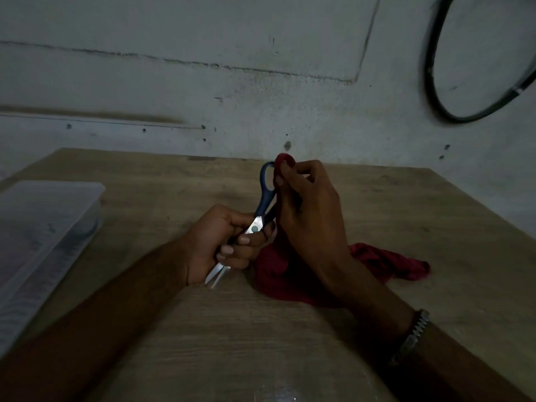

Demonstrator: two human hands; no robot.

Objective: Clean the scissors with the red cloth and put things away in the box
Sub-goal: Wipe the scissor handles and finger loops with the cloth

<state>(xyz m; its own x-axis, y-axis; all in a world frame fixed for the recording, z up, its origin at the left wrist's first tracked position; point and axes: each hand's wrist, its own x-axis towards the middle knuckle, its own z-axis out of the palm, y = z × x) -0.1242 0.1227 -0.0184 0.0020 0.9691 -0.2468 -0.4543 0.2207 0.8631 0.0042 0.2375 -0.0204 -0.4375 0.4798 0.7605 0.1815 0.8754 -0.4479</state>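
Over the middle of the wooden desk (pixel 377 227), the left hand (pixel 214 245) is wrapped around the blades of the blue-handled steel scissors (pixel 256 224), tips poking out below, handles up. Guessing that's so the handle loops are free for wiping. The right hand (pixel 310 210) pinches the crumpled red cloth (pixel 385 262) against the handle, the rest trailing on the desk. The clear plastic box (pixel 43 236) sits off left, nothing packed yet.
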